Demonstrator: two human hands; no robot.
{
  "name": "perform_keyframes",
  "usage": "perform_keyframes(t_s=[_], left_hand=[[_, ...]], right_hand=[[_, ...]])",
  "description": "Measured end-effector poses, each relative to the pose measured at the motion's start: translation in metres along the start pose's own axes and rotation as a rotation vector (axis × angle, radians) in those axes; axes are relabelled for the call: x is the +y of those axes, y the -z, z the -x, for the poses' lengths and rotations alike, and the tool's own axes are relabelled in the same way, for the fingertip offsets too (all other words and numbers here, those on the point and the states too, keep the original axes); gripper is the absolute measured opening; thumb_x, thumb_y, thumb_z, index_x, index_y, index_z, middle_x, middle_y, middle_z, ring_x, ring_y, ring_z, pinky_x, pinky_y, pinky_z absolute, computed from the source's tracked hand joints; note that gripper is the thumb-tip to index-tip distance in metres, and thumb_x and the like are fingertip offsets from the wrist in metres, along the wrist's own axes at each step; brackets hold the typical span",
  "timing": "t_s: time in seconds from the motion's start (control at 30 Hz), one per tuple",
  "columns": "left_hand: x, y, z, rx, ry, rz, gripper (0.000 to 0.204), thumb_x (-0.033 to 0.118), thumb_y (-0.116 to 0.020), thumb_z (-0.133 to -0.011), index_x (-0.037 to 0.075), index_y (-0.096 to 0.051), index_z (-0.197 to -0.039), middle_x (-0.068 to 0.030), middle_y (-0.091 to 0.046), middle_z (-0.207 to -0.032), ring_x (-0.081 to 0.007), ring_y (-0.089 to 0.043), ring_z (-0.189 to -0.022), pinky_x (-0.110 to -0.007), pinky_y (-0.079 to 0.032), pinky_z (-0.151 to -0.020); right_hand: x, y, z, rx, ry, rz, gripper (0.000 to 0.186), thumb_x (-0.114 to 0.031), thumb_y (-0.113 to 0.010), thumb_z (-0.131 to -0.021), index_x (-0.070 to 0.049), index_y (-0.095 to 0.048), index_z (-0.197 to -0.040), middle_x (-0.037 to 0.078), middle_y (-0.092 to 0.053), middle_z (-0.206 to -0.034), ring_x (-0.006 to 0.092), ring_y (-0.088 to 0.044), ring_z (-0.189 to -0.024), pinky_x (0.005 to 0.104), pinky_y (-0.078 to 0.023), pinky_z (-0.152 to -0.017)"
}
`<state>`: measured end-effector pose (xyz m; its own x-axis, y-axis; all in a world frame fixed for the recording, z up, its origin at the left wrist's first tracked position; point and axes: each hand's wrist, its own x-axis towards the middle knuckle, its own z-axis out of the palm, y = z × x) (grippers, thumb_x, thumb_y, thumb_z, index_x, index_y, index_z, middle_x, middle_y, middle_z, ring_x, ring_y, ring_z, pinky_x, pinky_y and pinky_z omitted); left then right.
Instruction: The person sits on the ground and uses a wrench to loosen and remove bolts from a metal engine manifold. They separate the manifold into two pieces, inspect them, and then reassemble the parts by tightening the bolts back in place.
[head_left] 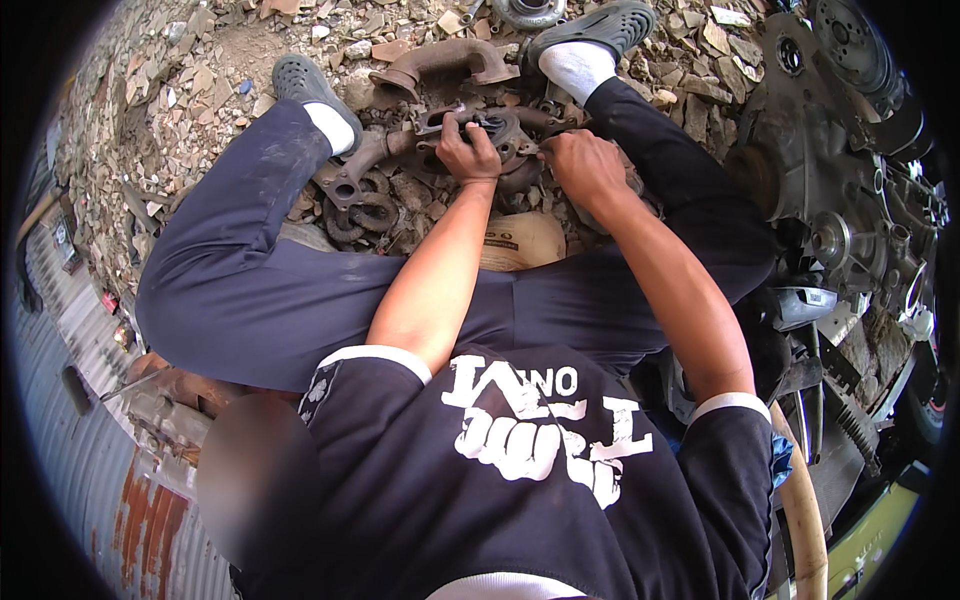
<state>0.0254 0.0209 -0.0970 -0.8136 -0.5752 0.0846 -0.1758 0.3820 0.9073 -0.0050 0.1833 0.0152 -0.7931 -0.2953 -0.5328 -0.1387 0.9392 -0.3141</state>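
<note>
Between my shins, a rusty cast-metal part (pixel 513 132) with flanges and openings sits among other old engine pieces. My left hand (pixel 470 155) has its fingers curled over the left side of this part, gripping it. At the right side my right hand (pixel 588 168) is closed, its thumb and fingers pressed together next to the part's edge. What the right fingers hold, if anything, is hidden by the hand. Just beyond both hands lies a curved rusty pipe (pixel 440 66). A rusty flanged pipe piece (pixel 358 168) rests to the left of my left hand.
Rusty curved pieces (pixel 362 214) lie near my left knee. A beige printed sack or pad (pixel 525 241) is in front of my lap. Stone rubble (pixel 200 110) covers the ground. Grey engine castings (pixel 815 120) are piled at right, corrugated metal sheet (pixel 75 420) at left.
</note>
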Motion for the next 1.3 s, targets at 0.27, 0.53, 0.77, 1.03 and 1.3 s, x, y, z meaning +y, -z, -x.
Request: perform_keyframes(t_s=[0.27, 0.53, 0.77, 1.03, 1.3], left_hand=[[0.005, 0.008, -0.003, -0.08, 0.042, -0.015, 0.028, 0.024, -0.049, -0.088, -0.001, -0.062, -0.09, -0.0249, -0.065, -0.081, -0.0473, -0.063, -0.076, -0.051, -0.048, -0.069], [-0.001, 0.002, -0.005, -0.048, 0.018, 0.014, 0.027, 0.023, -0.05, -0.087, 0.0, -0.063, -0.091, -0.0237, -0.066, -0.081, -0.0461, -0.064, -0.076, -0.049, -0.049, -0.07], [-0.001, 0.005, -0.007, -0.084, -0.004, -0.037, 0.028, 0.022, -0.053, -0.085, -0.003, -0.061, -0.096, -0.0284, -0.065, -0.081, -0.0508, -0.064, -0.078, -0.053, -0.05, -0.069], [-0.005, 0.0, -0.005, -0.073, -0.012, -0.034, 0.027, 0.025, -0.053, -0.088, 0.0, -0.061, -0.092, -0.0249, -0.065, -0.08, -0.0487, -0.064, -0.079, -0.051, -0.05, -0.07], [0.002, -0.001, -0.007, -0.087, -0.029, 0.008, 0.019, 0.02, -0.053, -0.087, 0.001, -0.055, -0.089, -0.0256, -0.062, -0.077, -0.0499, -0.062, -0.076, -0.053, -0.049, -0.067]], right_hand=[[0.005, -0.031, 0.026, 0.095, -0.058, -0.109, 0.03, -0.034, -0.056, -0.099, -0.013, -0.073, -0.112, 0.019, -0.071, -0.097, 0.0421, -0.07, -0.089, 0.053, -0.055, -0.078], [0.0, -0.019, 0.021, 0.057, -0.125, -0.16, 0.029, -0.035, -0.063, -0.096, -0.012, -0.071, -0.113, 0.019, -0.073, -0.098, 0.0421, -0.07, -0.09, 0.0529, -0.055, -0.078], [-0.008, 0.01, -0.002, -0.038, -0.016, 0.079, 0.027, -0.028, -0.06, -0.095, -0.009, -0.079, -0.092, 0.02, -0.074, -0.087, 0.0377, -0.074, -0.083, 0.0472, -0.06, -0.076], [-0.035, -0.002, 0.014, -0.025, -0.24, 0.02, 0.027, -0.023, -0.058, -0.095, -0.004, -0.077, -0.094, 0.023, -0.074, -0.098, 0.0385, -0.073, -0.092, 0.0477, -0.059, -0.082], [-0.004, 0.006, 0.003, -0.018, -0.056, 0.0, 0.025, -0.034, -0.069, -0.09, -0.013, -0.08, -0.098, 0.02, -0.074, -0.091, 0.0399, -0.073, -0.089, 0.0483, -0.058, -0.081]])
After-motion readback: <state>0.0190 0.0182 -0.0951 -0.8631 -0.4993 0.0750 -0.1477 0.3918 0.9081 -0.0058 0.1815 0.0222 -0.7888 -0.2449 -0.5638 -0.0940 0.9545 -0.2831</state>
